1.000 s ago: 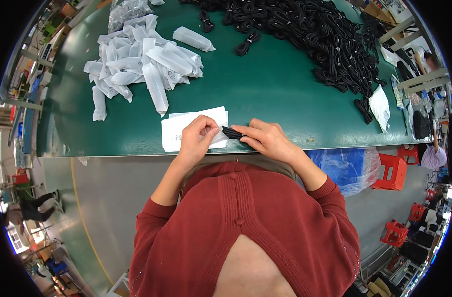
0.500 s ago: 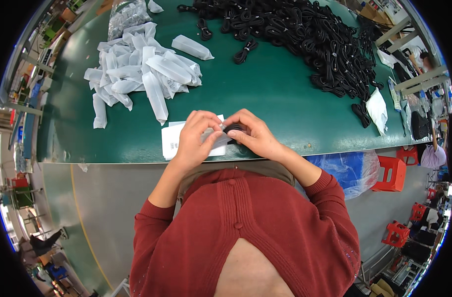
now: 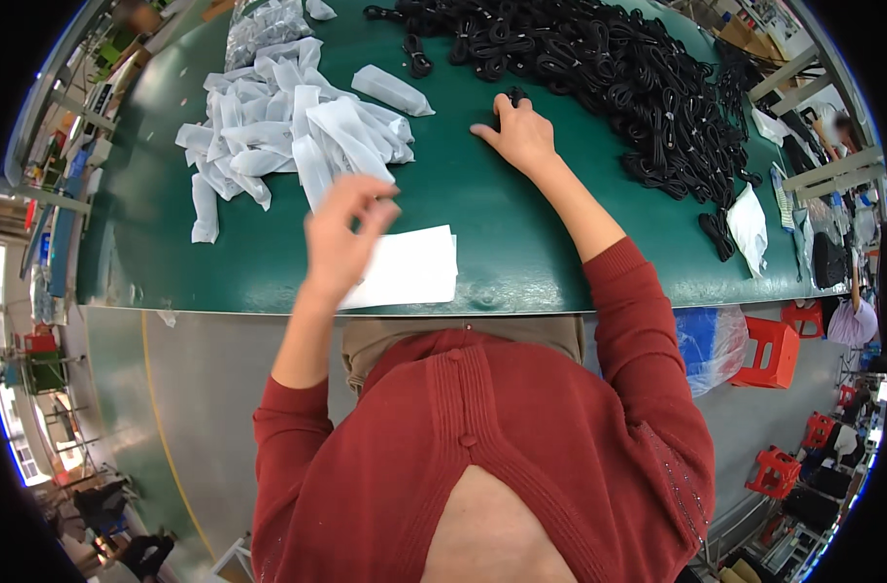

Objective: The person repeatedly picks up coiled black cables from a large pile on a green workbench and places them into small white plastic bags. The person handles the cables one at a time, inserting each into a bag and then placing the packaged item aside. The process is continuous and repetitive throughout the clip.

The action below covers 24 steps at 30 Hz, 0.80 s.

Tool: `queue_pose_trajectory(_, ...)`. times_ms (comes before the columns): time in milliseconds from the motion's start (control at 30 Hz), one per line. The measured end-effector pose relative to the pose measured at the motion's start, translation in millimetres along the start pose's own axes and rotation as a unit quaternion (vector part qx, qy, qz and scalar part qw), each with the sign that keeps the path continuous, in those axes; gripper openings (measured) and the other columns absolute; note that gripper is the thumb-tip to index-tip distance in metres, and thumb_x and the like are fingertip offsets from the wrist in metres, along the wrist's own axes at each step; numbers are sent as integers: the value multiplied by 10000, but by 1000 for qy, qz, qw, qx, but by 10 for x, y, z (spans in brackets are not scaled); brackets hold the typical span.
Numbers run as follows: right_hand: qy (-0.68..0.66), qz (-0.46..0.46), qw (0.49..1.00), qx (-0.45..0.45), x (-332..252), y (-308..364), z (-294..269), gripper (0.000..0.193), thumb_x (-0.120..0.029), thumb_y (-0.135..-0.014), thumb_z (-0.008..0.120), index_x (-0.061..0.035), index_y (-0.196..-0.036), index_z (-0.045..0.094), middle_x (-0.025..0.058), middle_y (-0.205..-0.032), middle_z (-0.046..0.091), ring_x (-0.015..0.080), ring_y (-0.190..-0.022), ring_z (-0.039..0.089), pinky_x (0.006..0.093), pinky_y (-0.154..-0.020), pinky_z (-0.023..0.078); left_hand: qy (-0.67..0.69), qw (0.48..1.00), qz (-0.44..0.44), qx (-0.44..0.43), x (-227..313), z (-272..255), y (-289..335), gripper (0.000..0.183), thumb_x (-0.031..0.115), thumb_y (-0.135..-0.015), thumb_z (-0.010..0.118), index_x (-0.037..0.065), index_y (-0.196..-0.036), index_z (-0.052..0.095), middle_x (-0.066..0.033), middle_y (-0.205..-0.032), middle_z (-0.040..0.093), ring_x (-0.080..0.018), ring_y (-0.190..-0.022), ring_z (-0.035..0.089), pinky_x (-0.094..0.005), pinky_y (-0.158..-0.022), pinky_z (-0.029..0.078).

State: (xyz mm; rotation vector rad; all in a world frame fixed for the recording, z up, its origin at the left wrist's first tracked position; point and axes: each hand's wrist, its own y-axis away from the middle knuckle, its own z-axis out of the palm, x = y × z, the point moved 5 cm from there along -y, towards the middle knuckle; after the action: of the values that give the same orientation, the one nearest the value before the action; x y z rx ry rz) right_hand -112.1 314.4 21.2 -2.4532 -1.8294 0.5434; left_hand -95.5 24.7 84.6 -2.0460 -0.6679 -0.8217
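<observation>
My right hand (image 3: pixel 523 134) reaches out over the table with its fingertips on a small coiled black cable (image 3: pixel 516 94). Its thumb sticks out to the left, apart from the fingers, and the hand covers most of that coil. Smeared by motion, my left hand (image 3: pixel 341 233) hovers between a heap of white pouches (image 3: pixel 259 131) and a stack of white paper sheets or sleeves (image 3: pixel 409 267). Its fingers are loosely bent, thumb apart, with nothing visible in them. The stack lies near the table's front edge, partly behind the left hand.
A big pile of coiled black cables (image 3: pixel 599 83) spreads across the far right of the green table (image 3: pixel 521 262). One white pouch (image 3: pixel 392 89) lies beside the heap, a clear plastic bag (image 3: pixel 264 34) behind it. A red stool (image 3: pixel 769 352) stands at right below the table.
My hands have parted. The right has moved forward and right to a cable coil; the left has lifted off the white stack. The black cable they held over the stack is no longer there.
</observation>
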Motion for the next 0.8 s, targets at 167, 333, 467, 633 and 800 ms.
queue_pose_trajectory(167, -92, -15, 993, 66, 25, 344, 70, 284, -207, -911, 615, 12, -1072, 534, 194, -924, 661, 317, -763, 681, 412, -682, 547, -54, 984, 53, -162, 22, 577, 572, 171, 42, -782, 745, 31, -928, 656, -88, -912, 618, -231, -824, 609, -339, -660, 496)
queue_pose_trajectory(333, -451, 70, 886, -88, -85, 977, -146, 291, -153, -938, 605, 31, -1156, 550, 109, -864, 674, 146, -748, 647, 292, -705, 517, -67, 988, 15, -137, -98, 701, 704, 132, 33, -777, 729, 17, -862, 629, -85, -867, 613, -255, -779, 590, -360, -719, 483)
queue_pose_trajectory(467, -506, 52, 853, -113, -216, 1491, -312, 291, -124, -935, 637, 12, -1189, 591, 62, -887, 681, 104, -803, 631, 257, -754, 501, 7, 989, -102, -105, -159, 667, 704, 96, 2, -810, 699, 8, -866, 621, -76, -821, 609, -189, -716, 562, -304, -701, 463)
queue_pose_trajectory(633, -445, -50, 889, -95, -342, 1771, -496, 230, -126, -923, 645, -23, -1128, 665, 92, -890, 658, 173, -808, 620, 301, -751, 489, 67, 985, -138, -86, -181, 619, 696, 70, -6, -837, 675, 9, -875, 618, -51, -847, 622, -135, -727, 527, -258, -684, 426)
queue_pose_trajectory(800, -411, -125, 897, -106, -394, 1787, -451, 208, -154, -941, 618, -29, -1093, 685, 88, -853, 627, 201, -747, 569, 301, -697, 459, 102, 983, -119, -92, -166, 610, 675, 70, -13, -837, 667, 11, -875, 613, -59, -895, 632, -152, -784, 557, -275, -704, 442)
